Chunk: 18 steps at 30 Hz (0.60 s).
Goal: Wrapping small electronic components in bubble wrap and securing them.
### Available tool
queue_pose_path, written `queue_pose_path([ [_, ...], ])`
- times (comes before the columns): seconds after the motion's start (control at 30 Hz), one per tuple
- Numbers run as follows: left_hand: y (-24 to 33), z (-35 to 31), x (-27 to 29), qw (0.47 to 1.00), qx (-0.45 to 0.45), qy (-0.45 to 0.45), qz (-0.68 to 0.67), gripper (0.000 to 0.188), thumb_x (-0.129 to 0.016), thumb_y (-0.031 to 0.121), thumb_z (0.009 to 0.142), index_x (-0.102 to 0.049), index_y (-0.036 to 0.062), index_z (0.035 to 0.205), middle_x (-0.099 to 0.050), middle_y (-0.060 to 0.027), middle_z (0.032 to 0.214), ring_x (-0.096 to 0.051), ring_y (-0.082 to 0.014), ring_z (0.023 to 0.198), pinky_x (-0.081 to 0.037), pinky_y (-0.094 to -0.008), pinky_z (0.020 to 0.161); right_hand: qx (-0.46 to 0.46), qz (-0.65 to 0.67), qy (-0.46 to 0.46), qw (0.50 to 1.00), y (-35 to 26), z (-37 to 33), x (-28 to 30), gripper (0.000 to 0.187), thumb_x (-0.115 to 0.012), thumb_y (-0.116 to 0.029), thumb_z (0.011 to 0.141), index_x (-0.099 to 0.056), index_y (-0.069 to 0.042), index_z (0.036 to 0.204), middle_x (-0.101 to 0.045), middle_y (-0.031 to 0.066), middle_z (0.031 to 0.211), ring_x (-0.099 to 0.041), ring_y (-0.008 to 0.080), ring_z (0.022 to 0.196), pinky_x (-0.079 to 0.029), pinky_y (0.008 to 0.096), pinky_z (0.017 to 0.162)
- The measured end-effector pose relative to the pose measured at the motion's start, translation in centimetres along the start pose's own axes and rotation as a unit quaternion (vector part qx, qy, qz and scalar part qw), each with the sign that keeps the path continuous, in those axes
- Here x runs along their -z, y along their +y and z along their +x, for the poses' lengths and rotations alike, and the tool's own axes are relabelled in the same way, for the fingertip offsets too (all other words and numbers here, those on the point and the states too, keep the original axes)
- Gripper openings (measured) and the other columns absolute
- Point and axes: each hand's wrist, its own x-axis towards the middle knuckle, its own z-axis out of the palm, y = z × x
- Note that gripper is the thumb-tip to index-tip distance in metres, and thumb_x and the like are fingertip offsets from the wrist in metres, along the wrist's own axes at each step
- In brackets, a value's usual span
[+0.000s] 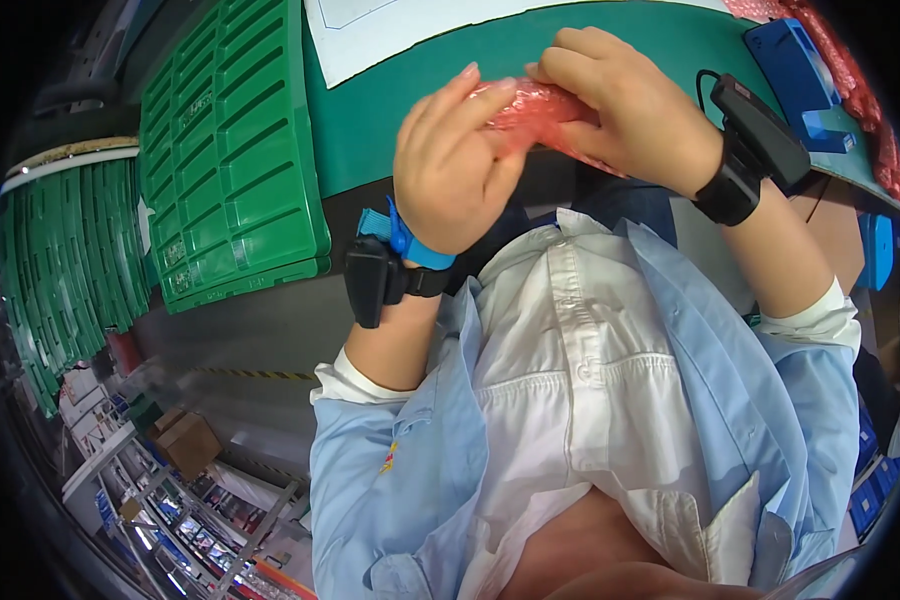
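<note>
Between my two hands is a bundle of pink-red bubble wrap (538, 104), held just over the near edge of the green table mat (370, 130). My left hand (455, 165) closes on its left end, fingers laid along the top and thumb below. At the other end my right hand (635, 110) grips the wrap with bent fingers. Whether anything is inside the wrap is hidden. A blue band and a black device sit on my left wrist, and a black device with a cable on my right.
Left of the mat stands a large green plastic crate (230, 150), with more green crates (65, 260) stacked beyond it. A white board (400, 35) lies at the back. On the right are a blue tape dispenser (795, 80) and more pink bubble wrap (860, 95). A cardboard box (185, 443) is farther off.
</note>
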Motion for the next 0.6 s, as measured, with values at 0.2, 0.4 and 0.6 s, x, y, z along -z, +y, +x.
queue_pose_path([
  [0.2, 0.1, 0.0, -0.9, 0.984, 0.158, 0.066, -0.044, 0.012, -0.073, 0.000, 0.077, -0.062, 0.0027, 0.080, -0.063, -0.0111, 0.081, -0.061, -0.0256, 0.070, -0.052, -0.0355, 0.064, 0.012, 0.114, 0.044, 0.992, 2.0, -0.6, -1.4, 0.039, -0.070, -0.023, 0.087, -0.062, 0.001, 0.117, -0.061, 0.0142, 0.108, -0.058, 0.0310, 0.100, -0.046, 0.0388, 0.083],
  [0.4, 0.2, -0.2, -1.5, 0.883, 0.349, 0.154, -0.275, 0.027, -0.070, -0.002, 0.084, -0.053, -0.0009, 0.105, -0.062, -0.0096, 0.085, -0.061, -0.0142, 0.073, -0.051, -0.0291, 0.064, 0.032, 0.062, 0.066, 0.995, 0.9, -1.5, -1.7, 0.038, -0.068, -0.026, 0.089, -0.062, 0.001, 0.114, -0.064, 0.0158, 0.111, -0.061, 0.0300, 0.097, -0.047, 0.0380, 0.083],
  [0.6, 0.7, 0.1, -1.5, 0.881, 0.327, 0.156, -0.306, 0.036, -0.069, -0.002, 0.086, -0.048, -0.0001, 0.115, -0.061, -0.0081, 0.093, -0.060, -0.0111, 0.083, -0.050, -0.0270, 0.069, -0.213, 0.200, 0.020, 0.956, -1.2, -0.8, -2.2, 0.036, -0.069, -0.020, 0.086, -0.060, 0.001, 0.114, -0.064, 0.0127, 0.102, -0.062, 0.0223, 0.087, -0.049, 0.0311, 0.079],
])
